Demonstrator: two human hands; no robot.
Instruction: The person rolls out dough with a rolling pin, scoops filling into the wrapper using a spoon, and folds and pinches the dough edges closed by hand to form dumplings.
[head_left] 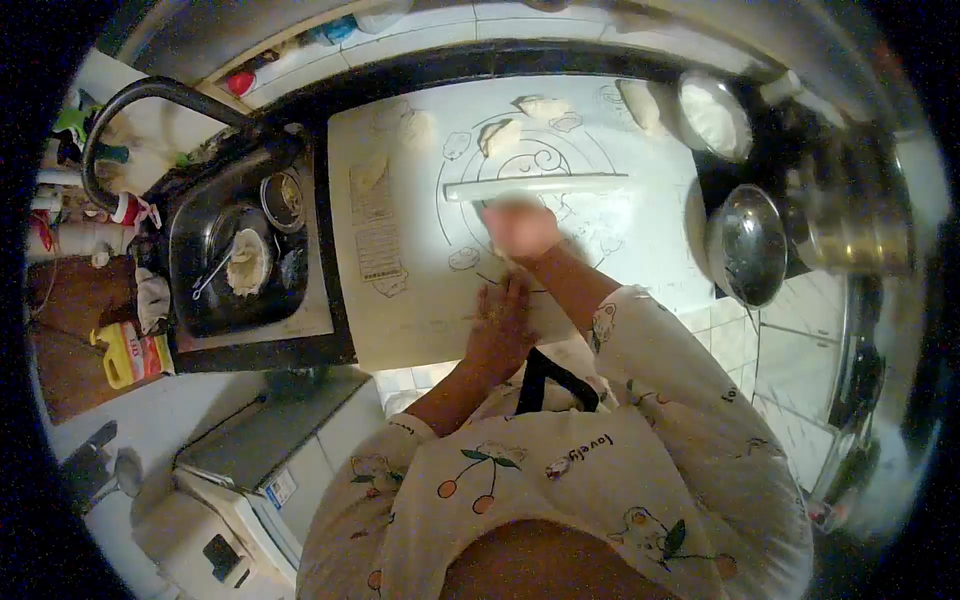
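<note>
My right hand [522, 228] is over the middle of a white mat [400, 335] with printed drawings, smeared by motion. Just beyond its fingers a long, straight pale strip [540, 188] lies crosswise; I cannot make out whether the hand touches it. A small dark shape shows by the fingertips. My left hand [505, 315] rests near the mat's front edge, fingers stretched forward and partly under the right wrist. Toward the far side of the mat lie pale dough pieces [500, 136], one of them [640, 106] near the right corner.
A bowl of white powder [715, 118] stands at the far right, with a metal bowl [750, 248] and a large pot [855, 215] nearby. On the left, a black sink [205, 310] holds dishes and a spoon under a curved faucet [150, 90]. A yellow bottle [122, 355] stands beyond.
</note>
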